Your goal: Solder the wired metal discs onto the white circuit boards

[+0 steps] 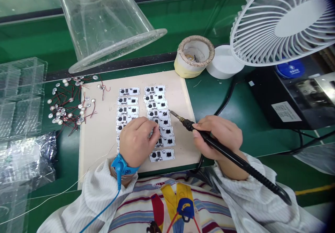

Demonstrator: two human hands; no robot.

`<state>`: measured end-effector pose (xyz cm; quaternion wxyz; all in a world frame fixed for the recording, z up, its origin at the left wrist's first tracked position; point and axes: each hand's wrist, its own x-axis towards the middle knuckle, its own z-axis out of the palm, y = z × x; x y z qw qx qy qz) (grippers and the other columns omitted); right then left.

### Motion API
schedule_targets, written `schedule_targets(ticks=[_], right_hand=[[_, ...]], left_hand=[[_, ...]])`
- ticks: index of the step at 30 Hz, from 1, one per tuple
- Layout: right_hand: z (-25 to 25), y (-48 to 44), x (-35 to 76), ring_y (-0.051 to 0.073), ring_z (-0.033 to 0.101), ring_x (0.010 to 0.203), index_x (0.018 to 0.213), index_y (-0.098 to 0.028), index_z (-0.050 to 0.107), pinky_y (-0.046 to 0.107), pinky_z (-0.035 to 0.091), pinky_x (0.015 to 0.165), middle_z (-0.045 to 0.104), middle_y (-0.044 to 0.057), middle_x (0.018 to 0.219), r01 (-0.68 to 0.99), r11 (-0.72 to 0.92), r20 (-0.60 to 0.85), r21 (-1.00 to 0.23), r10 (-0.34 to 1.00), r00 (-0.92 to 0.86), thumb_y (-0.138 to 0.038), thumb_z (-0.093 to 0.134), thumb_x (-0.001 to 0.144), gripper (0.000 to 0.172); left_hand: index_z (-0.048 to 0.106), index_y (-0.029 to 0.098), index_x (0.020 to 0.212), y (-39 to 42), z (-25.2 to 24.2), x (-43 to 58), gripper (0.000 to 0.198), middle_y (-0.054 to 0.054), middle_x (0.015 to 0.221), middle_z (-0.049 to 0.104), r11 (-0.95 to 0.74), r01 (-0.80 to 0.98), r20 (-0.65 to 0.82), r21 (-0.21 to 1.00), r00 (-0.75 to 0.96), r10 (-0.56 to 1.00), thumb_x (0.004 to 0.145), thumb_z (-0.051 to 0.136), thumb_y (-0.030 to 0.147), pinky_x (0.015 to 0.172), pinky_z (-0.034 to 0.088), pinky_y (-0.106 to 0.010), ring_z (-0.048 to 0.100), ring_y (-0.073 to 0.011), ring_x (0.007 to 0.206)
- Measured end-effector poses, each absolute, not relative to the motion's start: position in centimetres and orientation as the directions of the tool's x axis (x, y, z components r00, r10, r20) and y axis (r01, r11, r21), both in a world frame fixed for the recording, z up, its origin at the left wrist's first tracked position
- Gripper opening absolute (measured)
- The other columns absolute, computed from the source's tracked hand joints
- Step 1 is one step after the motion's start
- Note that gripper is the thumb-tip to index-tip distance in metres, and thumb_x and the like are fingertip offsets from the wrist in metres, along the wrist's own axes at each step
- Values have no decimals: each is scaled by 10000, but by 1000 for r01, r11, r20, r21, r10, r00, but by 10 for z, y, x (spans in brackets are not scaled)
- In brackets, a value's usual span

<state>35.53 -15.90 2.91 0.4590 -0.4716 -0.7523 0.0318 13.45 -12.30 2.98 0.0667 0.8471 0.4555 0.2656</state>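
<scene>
Two columns of white circuit boards (pixel 162 155) with black chips lie on a pale work board (pixel 99 145). My left hand (pixel 137 142) rests over the boards, fingertips curled down onto them, and whatever lies under the fingers is hidden. A blue antistatic wrist strap (pixel 123 166) circles that wrist. My right hand (pixel 217 135) shut around a black soldering iron (pixel 222 149), whose metal tip (pixel 172 114) points at the right column, just above a board. A thin white wire (pixel 96 166) runs from lower left toward my left hand.
Small metal discs with red and black leads (pixel 68 110) lie left of the work board. Behind it stand a taped brass-wool tip cleaner (pixel 193 53), a white round tub (pixel 223 63), a clear plastic cone (pixel 104 23) and a white fan (pixel 277 23).
</scene>
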Motion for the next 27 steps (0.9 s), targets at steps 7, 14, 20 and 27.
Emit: schedule_targets(ticks=[7,14,20,27], right_hand=[[30,-164,356,149,593,528,835,-210,593,281,503,477,619,3,637,688,540,693,-484,717,-75,-96,620,731,157],[27,-163,357,140,593,533,836,-208,591,271,506,486,627,-16,638,673,553,688,-491,720,-90,-108,626,732,148],[28,-161,356,136,590,530,816,-196,589,260,496,489,616,-2,628,670,555,687,-494,721,-90,-98,611,734,129],[29,-162,357,143,586,532,821,-192,581,276,505,497,618,8,638,648,593,694,-478,707,-135,-87,617,710,157]], left_hand=[[668,135,722,-123,32,134,116,-30,640,639,-584,720,417,373,433,799,822,613,155,564,449,-257,565,-139,591],[668,140,715,-125,32,134,114,-29,650,649,-593,717,411,365,447,794,817,618,158,578,460,-267,582,-148,607],[663,141,705,-124,29,134,133,-31,652,649,-597,725,403,345,459,791,825,613,173,583,467,-277,597,-162,630],[660,145,711,-123,30,134,124,-24,641,641,-599,721,419,349,452,788,824,612,162,582,459,-271,583,-151,611]])
